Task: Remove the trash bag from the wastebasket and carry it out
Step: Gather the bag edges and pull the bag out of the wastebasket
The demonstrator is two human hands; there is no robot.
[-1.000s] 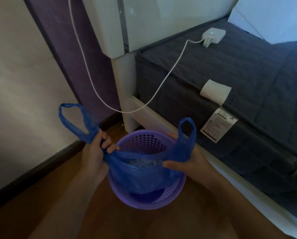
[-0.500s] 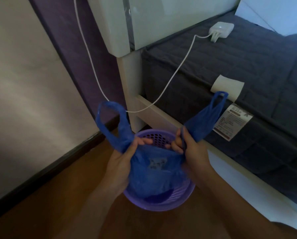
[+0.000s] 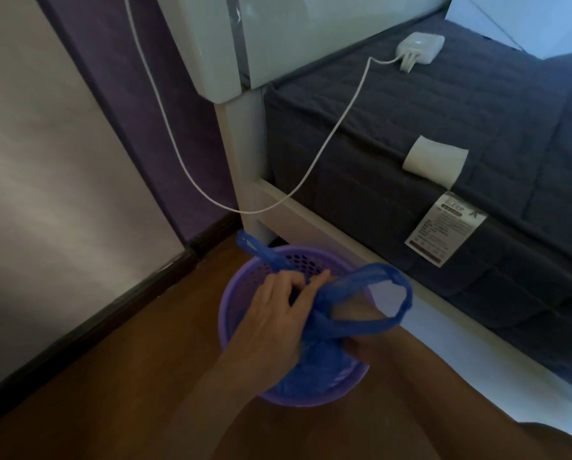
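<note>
A round purple wastebasket (image 3: pixel 244 280) with a perforated wall stands on the wooden floor beside the bed. A blue trash bag (image 3: pixel 314 366) sits inside it, its two handle loops pulled up over the rim. My left hand (image 3: pixel 274 323) lies over the basket's mouth and grips the bunched bag top, with one loop trailing back past the rim. My right hand (image 3: pixel 367 346) is low at the basket's right edge, closed on the other loop, which arches above it. The bag's body fills the basket's near side.
A white bed frame (image 3: pixel 244 154) with a dark grey mattress (image 3: pixel 443 127) runs along the right. A white cable (image 3: pixel 311 167) hangs from a charger (image 3: pixel 419 48) on the mattress. A wall with a dark skirting board (image 3: pixel 88 320) borders the left.
Both hands have brought the bag's handles together over the basket. The left hand has crossed over the mouth and the right has dropped lower; the open bag top is now gathered.
</note>
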